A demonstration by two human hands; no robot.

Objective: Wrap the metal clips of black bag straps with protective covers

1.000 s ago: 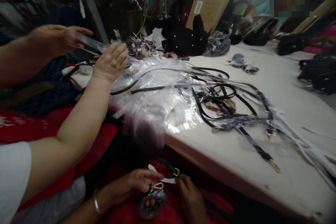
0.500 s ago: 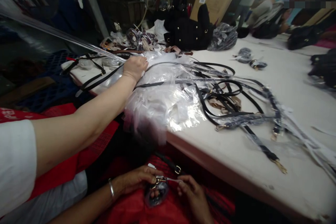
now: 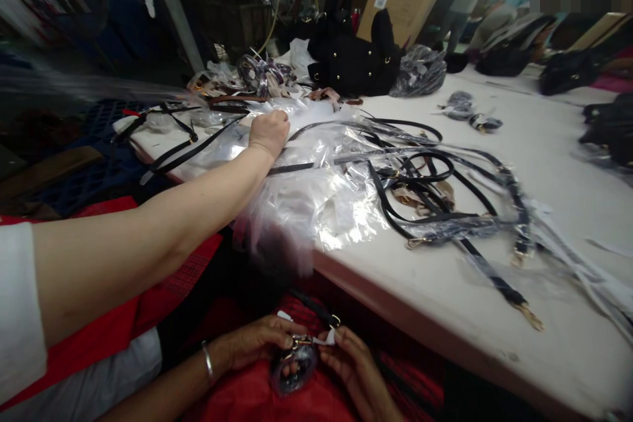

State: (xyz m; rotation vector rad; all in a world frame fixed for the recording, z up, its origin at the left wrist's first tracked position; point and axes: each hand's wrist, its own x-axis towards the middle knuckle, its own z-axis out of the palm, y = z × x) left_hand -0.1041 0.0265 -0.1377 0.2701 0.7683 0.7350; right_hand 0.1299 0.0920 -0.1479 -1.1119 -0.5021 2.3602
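A dark strap coil in shiny clear wrap hangs below my left hand, whose thumb and fingers grip its gold clasp. Just beside them, my bent right hand pinches a white tie, nearer the coil than half a second ago. Beyond my fingertips, a co-worker's fist meets clear bags.

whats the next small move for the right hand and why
Probably a gentle pull on the white strip, away from the coil: the right hand already pinches the strip near the gold clasp, while the left hand grips the plastic-wrapped coil.
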